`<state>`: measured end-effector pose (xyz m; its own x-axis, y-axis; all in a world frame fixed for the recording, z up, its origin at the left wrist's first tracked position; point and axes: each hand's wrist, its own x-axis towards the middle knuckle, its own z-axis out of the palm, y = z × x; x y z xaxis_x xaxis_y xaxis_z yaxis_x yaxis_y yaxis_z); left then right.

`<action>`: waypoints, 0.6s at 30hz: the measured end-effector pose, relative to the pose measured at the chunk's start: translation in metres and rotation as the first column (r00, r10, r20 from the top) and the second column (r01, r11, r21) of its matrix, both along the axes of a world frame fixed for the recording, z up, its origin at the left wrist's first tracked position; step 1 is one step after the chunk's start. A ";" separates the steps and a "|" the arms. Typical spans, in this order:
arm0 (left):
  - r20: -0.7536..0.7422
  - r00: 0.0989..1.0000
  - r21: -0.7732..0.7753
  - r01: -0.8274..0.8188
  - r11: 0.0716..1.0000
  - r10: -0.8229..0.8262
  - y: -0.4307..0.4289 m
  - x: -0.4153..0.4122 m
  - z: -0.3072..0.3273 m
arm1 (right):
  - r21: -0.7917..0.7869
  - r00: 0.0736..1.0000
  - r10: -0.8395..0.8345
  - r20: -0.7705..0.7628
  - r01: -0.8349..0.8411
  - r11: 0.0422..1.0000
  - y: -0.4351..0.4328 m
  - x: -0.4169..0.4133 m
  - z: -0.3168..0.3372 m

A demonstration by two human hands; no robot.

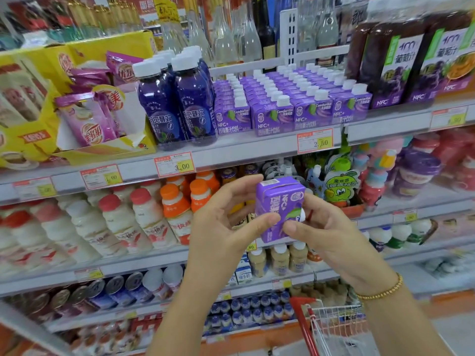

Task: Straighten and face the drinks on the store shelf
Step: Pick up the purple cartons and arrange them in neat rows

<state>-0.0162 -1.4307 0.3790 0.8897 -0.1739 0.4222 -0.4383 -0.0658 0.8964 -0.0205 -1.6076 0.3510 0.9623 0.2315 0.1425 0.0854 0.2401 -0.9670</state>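
Cart, tags and a sachet box
A red-framed wire shopping cart (334,326) shows low at the right. Red-bordered price tags (315,140) carry yellow patches. A torn yellow carton (108,46) holds pink sachets (87,124).

One carton (279,201) between left hand (221,227) and right hand (334,240), below shelved carton rows (282,98)

I stood in a grocery shop's drinks aisle. Tiered shelves (231,153) carried rows of purple juice cartons (282,109) and milk-drink bottles (144,219), price tags (174,164) lined the shelf edges, and a red trolley (303,320) stood at lower right.
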 end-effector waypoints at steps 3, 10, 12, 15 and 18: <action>0.012 1.000 0.037 -0.009 0.999 0.009 0.003 0.001 -0.001 | -0.012 0.999 0.008 0.034 -0.007 1.000 0.001 0.004 -0.001; -0.153 0.988 -0.037 0.016 0.999 -0.022 0.002 0.001 0.000 | -0.210 0.696 -0.336 0.635 0.574 0.791 0.004 0.014 -0.006; -0.272 0.960 -0.080 0.042 0.996 -0.063 0.003 0.003 0.003 | -0.224 0.498 -0.272 0.823 0.725 0.651 0.004 0.020 -0.010; -0.334 0.937 -0.040 0.091 0.995 -0.099 0.006 0.011 0.004 | -0.242 0.412 -0.164 0.896 0.764 0.598 0.006 0.024 -0.012; -0.379 0.915 -0.086 0.112 0.990 -0.137 0.009 0.021 0.005 | -0.284 0.441 -0.107 0.891 0.725 0.627 0.006 0.025 -0.011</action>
